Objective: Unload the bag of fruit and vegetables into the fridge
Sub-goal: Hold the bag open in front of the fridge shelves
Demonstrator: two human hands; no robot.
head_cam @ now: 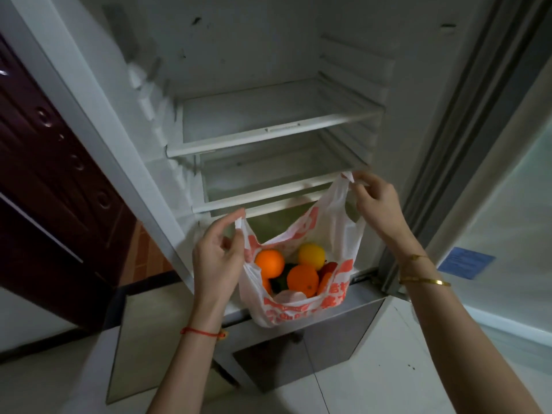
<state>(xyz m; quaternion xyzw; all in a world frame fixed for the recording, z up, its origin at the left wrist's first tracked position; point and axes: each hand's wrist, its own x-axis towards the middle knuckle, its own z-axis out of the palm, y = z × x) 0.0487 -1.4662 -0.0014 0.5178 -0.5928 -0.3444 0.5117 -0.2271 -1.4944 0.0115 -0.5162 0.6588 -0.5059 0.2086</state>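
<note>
A white plastic bag (322,234) with red-orange print hangs open in front of the open fridge (268,55). My left hand (216,255) pinches its left handle and my right hand (378,204) pinches its right handle, higher up. Inside the bag lie two oranges (269,262) (302,278), a yellow fruit (311,254), something red (328,268) and something dark green (280,277). Two bare glass shelves, upper (268,121) and lower (274,174), sit in the fridge just beyond the bag. The bag's lower contents are hidden.
The fridge door (493,144) stands open at the right. A lower grey compartment (298,354) sits beneath the bag. A dark red wooden door (44,174) is on the left. The floor (388,369) is pale tile.
</note>
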